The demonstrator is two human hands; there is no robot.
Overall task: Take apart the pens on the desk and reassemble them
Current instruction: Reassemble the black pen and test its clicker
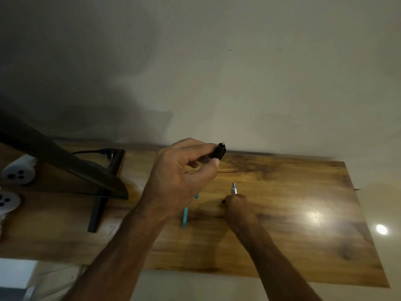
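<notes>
My left hand (184,172) is raised above the wooden desk (293,213) and grips a black pen barrel (218,152) between thumb and curled fingers, its pale tip pointing up and right. My right hand (237,205) rests low on the desk with fingers curled over a small black pen piece (223,201). A blue and silver pen (234,189) lies on the desk just beyond the right hand's fingertips. A teal pen (185,216) lies between my two forearms, partly hidden by the left wrist.
A dark monitor (54,153) on a black stand (97,211) fills the desk's left side, with a cable plug (104,152) behind it. White round holders (18,173) stand at the far left. A plain wall rises behind the desk.
</notes>
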